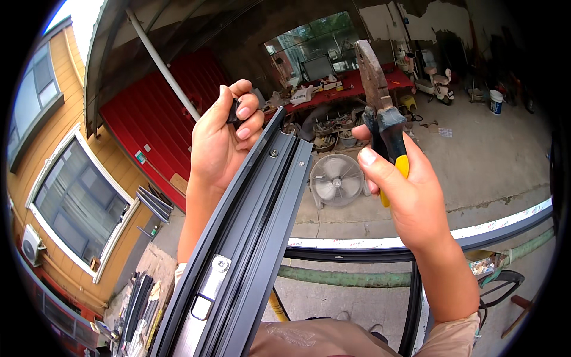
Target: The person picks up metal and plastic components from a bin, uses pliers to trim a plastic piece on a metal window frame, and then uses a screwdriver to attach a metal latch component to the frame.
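In my raised right hand (416,202) is a pair of pliers (375,83) with rusty jaws pointing up and black and yellow handles. My fingers are wrapped round those handles. My left hand (217,140) is closed in a pinch on a small black piece (235,113), largely covered by the fingers. That hand is just left of the upper end of a long dark grey metal window-frame profile (253,232), and its wrist passes behind the profile. Grooves run along the profile's length, with screws near the top and a silver metal plate (211,282) set lower down.
A frame bar (351,243) with a white upper face crosses below my right hand, above a green pipe (345,276). Beyond stand a round fan (336,178), a cluttered red-topped table (386,80) and a scooter (437,86). Dark offcuts (137,303) lie at lower left.
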`<action>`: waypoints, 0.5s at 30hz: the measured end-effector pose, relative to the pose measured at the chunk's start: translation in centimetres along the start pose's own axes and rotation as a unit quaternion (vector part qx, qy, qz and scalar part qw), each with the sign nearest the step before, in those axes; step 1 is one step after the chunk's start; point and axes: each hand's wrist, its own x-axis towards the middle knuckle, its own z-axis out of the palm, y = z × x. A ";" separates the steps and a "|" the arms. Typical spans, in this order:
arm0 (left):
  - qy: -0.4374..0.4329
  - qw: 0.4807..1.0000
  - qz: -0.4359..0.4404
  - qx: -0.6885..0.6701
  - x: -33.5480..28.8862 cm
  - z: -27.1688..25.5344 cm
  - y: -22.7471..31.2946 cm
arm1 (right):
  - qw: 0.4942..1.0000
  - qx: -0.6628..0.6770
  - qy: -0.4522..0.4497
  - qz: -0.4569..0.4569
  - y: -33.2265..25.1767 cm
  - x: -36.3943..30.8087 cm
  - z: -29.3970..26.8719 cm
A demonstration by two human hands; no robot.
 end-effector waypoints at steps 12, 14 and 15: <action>-0.023 0.942 0.026 0.332 4.1 5.5 0.6 | 0.977 0.010 -0.022 -0.212 -3.5 8.8 4.9; -0.018 0.941 0.020 0.336 4.5 5.8 0.4 | 0.975 0.004 -0.037 -0.219 -3.3 9.9 5.3; -0.012 0.941 0.013 0.338 4.6 5.9 0.3 | 0.973 -0.004 -0.053 -0.224 -3.1 10.5 5.5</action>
